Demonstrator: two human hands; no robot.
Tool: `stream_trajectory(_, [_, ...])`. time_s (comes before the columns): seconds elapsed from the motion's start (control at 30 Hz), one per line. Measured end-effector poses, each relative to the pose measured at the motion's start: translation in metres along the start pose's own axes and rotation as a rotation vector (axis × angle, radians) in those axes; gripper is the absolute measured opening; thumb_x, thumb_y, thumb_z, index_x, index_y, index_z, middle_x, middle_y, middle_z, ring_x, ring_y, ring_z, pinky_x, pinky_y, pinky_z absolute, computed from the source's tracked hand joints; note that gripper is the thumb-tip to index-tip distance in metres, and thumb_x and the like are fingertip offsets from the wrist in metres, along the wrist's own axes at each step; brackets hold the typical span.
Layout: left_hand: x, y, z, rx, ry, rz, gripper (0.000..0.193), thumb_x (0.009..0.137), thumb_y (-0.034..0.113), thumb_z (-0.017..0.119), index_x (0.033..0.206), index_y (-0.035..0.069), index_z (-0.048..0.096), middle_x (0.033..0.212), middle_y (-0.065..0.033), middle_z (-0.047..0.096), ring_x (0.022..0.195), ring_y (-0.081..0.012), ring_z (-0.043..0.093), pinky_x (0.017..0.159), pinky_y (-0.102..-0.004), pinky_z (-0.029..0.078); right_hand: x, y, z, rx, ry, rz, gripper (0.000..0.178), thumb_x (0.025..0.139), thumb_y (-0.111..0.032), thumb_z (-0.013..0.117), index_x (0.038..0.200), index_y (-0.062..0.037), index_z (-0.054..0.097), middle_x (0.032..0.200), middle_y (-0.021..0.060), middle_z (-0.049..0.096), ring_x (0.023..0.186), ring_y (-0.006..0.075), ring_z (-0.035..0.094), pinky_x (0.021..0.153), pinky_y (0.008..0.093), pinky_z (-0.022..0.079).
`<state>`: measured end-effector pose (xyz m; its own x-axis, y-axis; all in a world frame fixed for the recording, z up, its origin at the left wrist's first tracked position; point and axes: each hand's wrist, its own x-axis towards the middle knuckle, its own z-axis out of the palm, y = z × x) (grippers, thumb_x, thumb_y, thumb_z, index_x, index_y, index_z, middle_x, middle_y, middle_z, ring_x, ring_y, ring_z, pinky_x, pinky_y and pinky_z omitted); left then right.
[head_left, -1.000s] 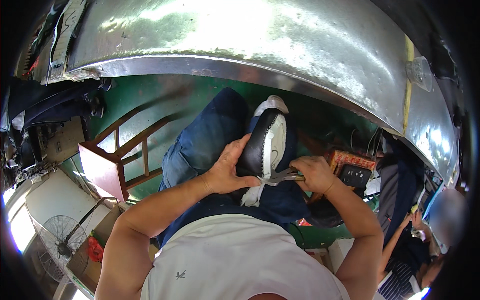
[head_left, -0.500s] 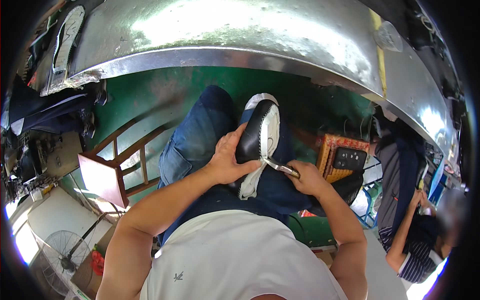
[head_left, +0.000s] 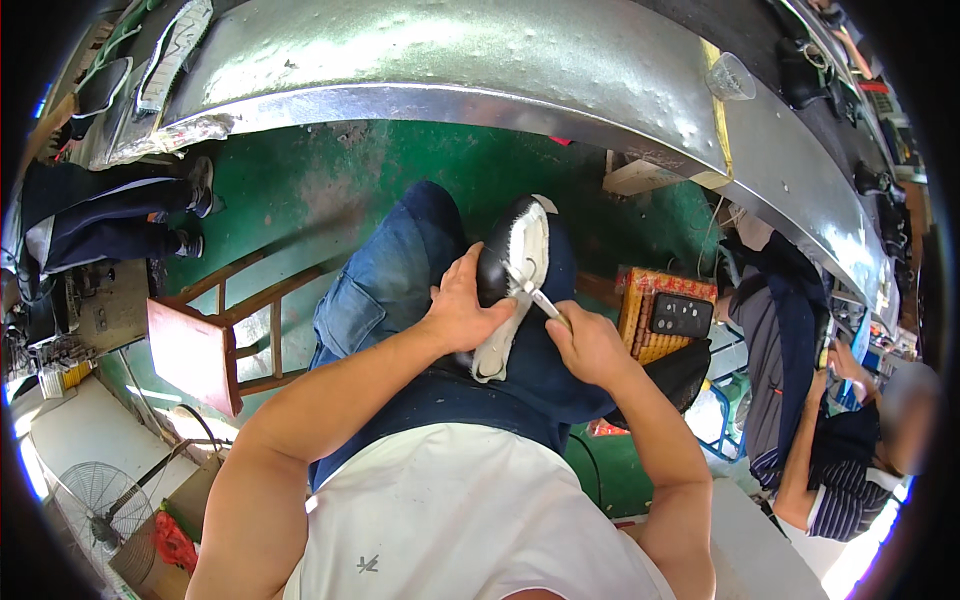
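Observation:
A black shoe upper (head_left: 491, 275) lies bottom up across my thighs, toe pointing away from me. Its pale underside (head_left: 530, 248) has a rough, gathered edge. My left hand (head_left: 468, 308) grips the shoe from the left, fingers along the black side and thumb near the middle of the underside. In my right hand (head_left: 590, 345) is a metal hand tool (head_left: 541, 301) that looks like pincers. My fingers are closed round its handle, and its tip touches or nearly touches the shoe's edge near the middle. The exact contact is too small to make out.
A metal-topped bench (head_left: 420, 60) curves across the far side, with a clear cup (head_left: 731, 77) and a pale sole piece (head_left: 172, 55) on it. A wooden stool (head_left: 195, 350) stands at left, a fan (head_left: 105, 510) at lower left. A co-worker (head_left: 845, 470) sits at right near a box (head_left: 640, 335).
The tool's tip has moved up along the shoe, toward the toe, and my right hand has shifted up and left with it. My left hand stays on the shoe. The whole view has shifted slightly.

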<state>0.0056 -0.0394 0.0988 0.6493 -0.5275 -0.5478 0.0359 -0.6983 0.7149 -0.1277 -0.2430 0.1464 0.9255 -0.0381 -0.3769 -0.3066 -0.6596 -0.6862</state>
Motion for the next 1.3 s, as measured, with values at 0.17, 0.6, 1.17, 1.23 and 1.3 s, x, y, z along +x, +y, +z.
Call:
stream_trajectory(0.17, [0.013, -0.009, -0.007, -0.154, -0.078, 0.011, 0.101, 0.084, 0.03, 0.082, 0.158, 0.0, 0.021, 0.149, -0.0233, 0.046, 0.138, -0.0319, 0.048, 0.117, -0.0398, 0.037, 0.004, 0.023, 0.02, 0.07, 0.064, 0.05, 0.026, 0.103, -0.024, 0.055, 0.114, -0.001, 0.061, 0.082, 0.0141, 0.069, 0.075, 0.0327, 0.07, 0.07, 0.0427, 0.053])
stream_trajectory(0.6, [0.028, -0.009, -0.027, -0.446, -0.388, -0.083, 0.099, 0.086, 0.022, 0.084, 0.157, -0.002, 0.02, 0.15, -0.0171, 0.049, 0.14, -0.0244, 0.046, 0.118, -0.0369, 0.034, -0.036, -0.017, 0.002, -0.046, -0.334, -0.075, 0.053, 0.097, -0.02, 0.061, 0.138, 0.0118, 0.049, 0.12, 0.0304, 0.065, 0.114, 0.0425, 0.063, 0.099, 0.046, 0.05])
stream_trajectory(1.17, [0.01, -0.027, -0.013, -0.073, -0.185, 0.117, 0.112, 0.084, 0.037, 0.082, 0.157, -0.009, 0.011, 0.152, -0.0318, 0.039, 0.143, -0.0403, 0.042, 0.119, -0.04, 0.035, -0.053, 0.015, 0.046, 0.263, -0.316, 0.193, 0.023, 0.095, -0.025, 0.07, 0.101, -0.0035, 0.065, 0.08, 0.0123, 0.068, 0.075, 0.0266, 0.067, 0.07, 0.0386, 0.052])
stream_trajectory(1.23, [-0.008, -0.017, -0.006, -0.109, -0.075, 0.17, 0.112, 0.087, 0.038, 0.078, 0.16, -0.004, 0.003, 0.163, -0.0328, 0.014, 0.154, -0.0427, 0.019, 0.124, -0.0442, 0.024, -0.045, 0.037, 0.05, 0.51, -0.438, 0.252, 0.022, 0.095, -0.024, 0.07, 0.098, -0.0026, 0.067, 0.077, 0.0026, 0.066, 0.072, 0.0119, 0.06, 0.066, 0.03, 0.048])
stream_trajectory(1.3, [-0.03, -0.055, 0.01, 0.0, -0.081, 0.242, 0.112, 0.09, 0.038, 0.075, 0.161, -0.003, -0.001, 0.164, -0.0321, 0.009, 0.155, -0.0434, 0.013, 0.125, -0.0458, 0.019, -0.046, 0.045, 0.049, 0.602, -0.499, 0.324, 0.021, 0.096, -0.024, 0.07, 0.098, -0.0034, 0.067, 0.079, 0.0018, 0.067, 0.072, 0.0118, 0.06, 0.066, 0.0295, 0.048])
